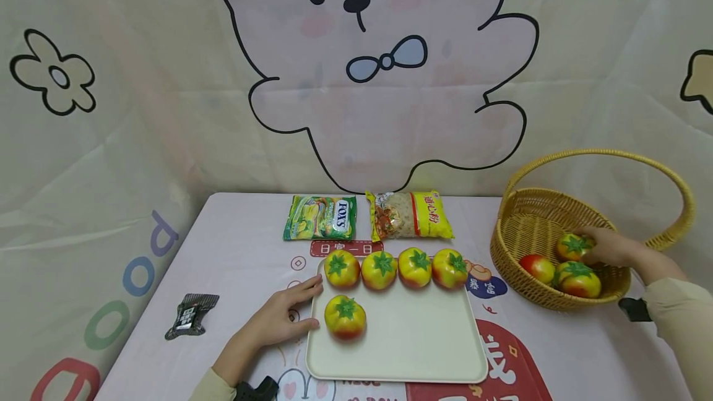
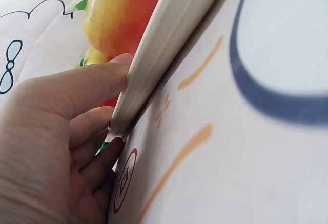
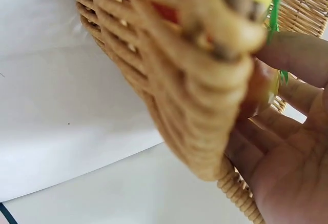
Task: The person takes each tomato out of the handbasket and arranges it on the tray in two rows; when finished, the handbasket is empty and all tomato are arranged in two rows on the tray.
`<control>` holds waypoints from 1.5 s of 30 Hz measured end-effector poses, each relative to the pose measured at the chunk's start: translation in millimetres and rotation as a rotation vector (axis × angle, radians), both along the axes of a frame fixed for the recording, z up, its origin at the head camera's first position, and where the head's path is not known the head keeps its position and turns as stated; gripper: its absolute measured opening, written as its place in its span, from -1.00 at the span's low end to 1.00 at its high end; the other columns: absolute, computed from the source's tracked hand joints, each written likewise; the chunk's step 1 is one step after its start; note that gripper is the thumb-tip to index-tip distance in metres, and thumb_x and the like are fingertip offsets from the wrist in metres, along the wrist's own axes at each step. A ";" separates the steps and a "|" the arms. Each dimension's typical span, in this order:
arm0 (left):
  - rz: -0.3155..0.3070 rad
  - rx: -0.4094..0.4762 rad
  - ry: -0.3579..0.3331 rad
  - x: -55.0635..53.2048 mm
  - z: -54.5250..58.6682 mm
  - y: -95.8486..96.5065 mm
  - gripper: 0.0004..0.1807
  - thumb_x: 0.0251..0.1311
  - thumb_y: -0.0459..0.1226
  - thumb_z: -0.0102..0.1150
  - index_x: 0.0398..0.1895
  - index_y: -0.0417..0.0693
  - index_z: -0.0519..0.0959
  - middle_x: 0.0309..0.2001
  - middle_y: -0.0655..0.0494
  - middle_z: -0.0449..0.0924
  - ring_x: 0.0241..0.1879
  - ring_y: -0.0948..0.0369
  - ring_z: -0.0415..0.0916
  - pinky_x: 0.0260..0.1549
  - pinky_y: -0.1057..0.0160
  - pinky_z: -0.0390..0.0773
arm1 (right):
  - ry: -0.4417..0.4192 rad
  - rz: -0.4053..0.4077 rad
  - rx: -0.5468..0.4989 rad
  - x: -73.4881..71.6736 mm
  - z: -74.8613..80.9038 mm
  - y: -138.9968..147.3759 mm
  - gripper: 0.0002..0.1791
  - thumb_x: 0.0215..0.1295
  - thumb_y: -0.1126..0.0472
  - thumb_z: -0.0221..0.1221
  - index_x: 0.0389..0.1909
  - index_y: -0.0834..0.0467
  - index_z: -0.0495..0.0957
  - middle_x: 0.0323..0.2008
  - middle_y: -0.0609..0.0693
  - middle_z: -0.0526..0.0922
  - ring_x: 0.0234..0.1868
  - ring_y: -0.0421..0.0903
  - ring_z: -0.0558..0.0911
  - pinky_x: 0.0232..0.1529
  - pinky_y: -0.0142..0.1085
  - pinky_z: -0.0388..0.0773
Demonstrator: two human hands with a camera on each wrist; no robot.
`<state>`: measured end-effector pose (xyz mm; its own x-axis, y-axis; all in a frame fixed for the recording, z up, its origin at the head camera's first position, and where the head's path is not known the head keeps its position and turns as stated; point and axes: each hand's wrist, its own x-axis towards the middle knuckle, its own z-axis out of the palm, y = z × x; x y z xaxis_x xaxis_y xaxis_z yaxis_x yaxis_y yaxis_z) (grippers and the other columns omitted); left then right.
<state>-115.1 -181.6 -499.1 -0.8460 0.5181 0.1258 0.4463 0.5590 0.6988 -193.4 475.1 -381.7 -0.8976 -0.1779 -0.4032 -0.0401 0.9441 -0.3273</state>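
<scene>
My left hand (image 1: 281, 315) rests against the left edge of a cream tray (image 1: 412, 351), its fingers extended; in the left wrist view the thumb (image 2: 102, 80) touches the tray's rim. On the tray a row of several yellow-red tomatoes (image 1: 379, 270) with green leafy tops lies along the far side, and one more tomato (image 1: 345, 317) sits at the near left. My right hand (image 1: 613, 249) reaches into a wicker basket (image 1: 518, 265) and grips a tomato (image 1: 571, 246). Two others, a redder tomato (image 1: 537, 268) and a yellow-red tomato (image 1: 579, 280), lie beside it. The basket's side hides part of the grip in the right wrist view.
Behind the tray lie a green snack bag (image 1: 320, 218) and a yellow pasta bag (image 1: 411, 215). A small black packet (image 1: 192, 315) is at the left. The basket's tall handle (image 1: 601, 152) arches over its opening. A printed cloth covers the table.
</scene>
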 end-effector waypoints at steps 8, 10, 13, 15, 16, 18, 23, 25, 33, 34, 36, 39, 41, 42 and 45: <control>-0.008 0.002 0.001 -0.4 0.6 -0.2 -0.27 0.03 0.07 0.30 0.27 -0.01 0.43 0.39 0.22 0.25 0.38 0.13 0.20 0.28 -0.06 0.29 | 0.092 0.004 -0.001 0.1 -0.6 2.8 -0.17 0.10 0.15 0.28 0.21 0.59 0.15 0.00 0.63 0.34 -0.06 0.43 0.43 -0.16 0.21 0.48; -0.008 0.000 -0.003 -0.6 0.9 -0.2 -0.27 0.03 0.07 0.30 0.28 0.00 0.43 0.39 0.22 0.25 0.38 0.14 0.20 0.28 -0.06 0.29 | 0.120 0.012 -0.001 0.6 0.9 2.2 -0.17 0.09 0.12 0.30 0.20 0.58 0.17 -0.01 0.63 0.35 -0.05 0.44 0.42 -0.15 0.23 0.47; -0.008 0.000 -0.013 -0.8 1.6 -0.1 -0.27 0.04 0.07 0.30 0.28 0.00 0.43 0.40 0.23 0.24 0.39 0.14 0.19 0.29 -0.06 0.28 | 0.149 0.014 0.004 1.9 4.1 0.1 -0.16 0.10 0.08 0.30 0.19 0.58 0.18 -0.02 0.62 0.37 -0.06 0.44 0.43 -0.15 0.23 0.47; -0.010 -0.002 -0.017 -0.9 1.9 0.0 -0.27 0.04 0.07 0.30 0.29 0.00 0.42 0.40 0.23 0.24 0.39 0.14 0.19 0.29 -0.06 0.28 | 0.162 0.011 -0.004 2.8 6.6 -2.1 -0.16 0.12 0.07 0.29 0.21 0.57 0.18 -0.02 0.60 0.39 -0.07 0.42 0.45 -0.16 0.19 0.49; -0.010 -0.003 -0.018 -0.9 2.1 0.1 -0.27 0.04 0.07 0.30 0.29 0.00 0.42 0.40 0.23 0.24 0.39 0.14 0.19 0.29 -0.06 0.28 | 0.164 0.006 -0.008 3.5 8.2 -3.5 -0.15 0.14 0.05 0.29 0.22 0.56 0.18 -0.02 0.59 0.39 -0.07 0.40 0.46 -0.18 0.16 0.50; -0.010 -0.003 -0.018 -0.9 2.4 0.1 -0.27 0.04 0.07 0.30 0.29 0.00 0.42 0.40 0.23 0.24 0.39 0.14 0.19 0.29 -0.06 0.28 | 0.179 0.001 -0.022 4.6 11.2 -6.8 -0.16 0.16 0.03 0.27 0.24 0.53 0.17 -0.02 0.56 0.40 -0.09 0.35 0.48 -0.22 0.09 0.52; -0.010 -0.002 -0.021 -0.5 3.2 0.3 -0.27 0.04 0.07 0.29 0.28 0.00 0.43 0.40 0.22 0.24 0.39 0.13 0.19 0.29 -0.07 0.28 | 0.238 -0.001 -0.057 8.3 16.7 -17.8 -0.18 0.20 0.01 0.25 0.26 0.47 0.18 0.02 0.54 0.36 -0.09 0.32 0.46 -0.27 -0.04 0.53; -0.007 -0.004 -0.025 -0.3 3.5 0.3 -0.27 0.04 0.07 0.29 0.28 0.00 0.43 0.40 0.23 0.24 0.39 0.13 0.19 0.29 -0.08 0.28 | 0.265 0.000 -0.074 10.5 18.0 -23.6 -0.20 0.20 0.02 0.25 0.26 0.46 0.18 0.02 0.52 0.37 -0.09 0.31 0.47 -0.28 -0.08 0.52; -0.007 -0.007 -0.024 -0.2 3.3 0.0 -0.28 0.04 0.07 0.29 0.28 0.01 0.42 0.40 0.23 0.24 0.39 0.13 0.19 0.29 -0.07 0.28 | 0.311 -0.014 -0.123 23.1 22.1 -46.0 -0.22 0.22 -0.02 0.23 0.31 0.34 0.18 0.03 0.43 0.41 -0.09 0.27 0.49 -0.25 -0.06 0.52; -0.008 -0.008 -0.023 -0.3 3.2 -0.1 -0.28 0.04 0.07 0.29 0.28 0.01 0.42 0.40 0.23 0.24 0.39 0.13 0.19 0.29 -0.07 0.28 | 0.309 -0.020 -0.130 25.2 22.7 -48.7 -0.22 0.23 -0.02 0.22 0.32 0.33 0.17 0.04 0.43 0.40 -0.07 0.29 0.48 -0.25 -0.03 0.52; -0.008 -0.008 -0.022 -0.2 2.7 -0.3 -0.28 0.04 0.07 0.29 0.28 0.01 0.43 0.40 0.23 0.24 0.39 0.13 0.19 0.29 -0.07 0.28 | 0.310 -0.030 -0.148 29.4 24.5 -55.1 -0.22 0.24 -0.01 0.22 0.33 0.30 0.16 0.05 0.42 0.39 -0.06 0.29 0.47 -0.24 -0.02 0.52; -0.006 -0.007 -0.030 0.2 2.3 -0.4 -0.28 0.03 0.07 0.30 0.28 0.02 0.43 0.40 0.25 0.24 0.39 0.13 0.19 0.29 -0.07 0.28 | 0.321 -0.039 -0.169 35.1 27.2 -65.3 -0.23 0.24 -0.01 0.21 0.35 0.27 0.16 0.06 0.40 0.40 -0.05 0.29 0.47 -0.22 -0.02 0.52; -0.004 -0.004 -0.036 0.5 2.4 -0.3 -0.28 0.03 0.06 0.30 0.28 0.02 0.43 0.40 0.25 0.24 0.39 0.13 0.18 0.29 -0.08 0.27 | 0.330 -0.041 -0.186 38.4 28.2 -71.6 -0.23 0.24 -0.01 0.22 0.35 0.25 0.16 0.07 0.38 0.40 -0.04 0.28 0.47 -0.22 -0.06 0.52; -0.003 -0.004 -0.039 0.6 2.5 -0.3 -0.28 0.03 0.06 0.31 0.28 0.02 0.43 0.40 0.25 0.24 0.39 0.13 0.18 0.29 -0.08 0.27 | 0.335 -0.041 -0.194 40.1 28.6 -74.8 -0.23 0.24 -0.01 0.22 0.36 0.24 0.16 0.08 0.36 0.40 -0.04 0.26 0.47 -0.23 -0.09 0.51; -0.002 -0.002 -0.042 0.9 3.2 -0.1 -0.28 0.03 0.05 0.31 0.28 0.02 0.43 0.40 0.24 0.24 0.39 0.13 0.18 0.29 -0.08 0.27 | 0.352 -0.039 -0.226 44.0 28.1 -83.5 -0.24 0.23 0.02 0.23 0.36 0.21 0.17 0.10 0.32 0.39 -0.02 0.24 0.45 -0.24 -0.19 0.50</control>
<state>-114.1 -181.7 -495.9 -0.8494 0.5201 0.0894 0.4178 0.5593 0.7160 -149.4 391.6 -353.6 -0.9814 -0.1904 -0.0255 -0.1525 0.8530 -0.4991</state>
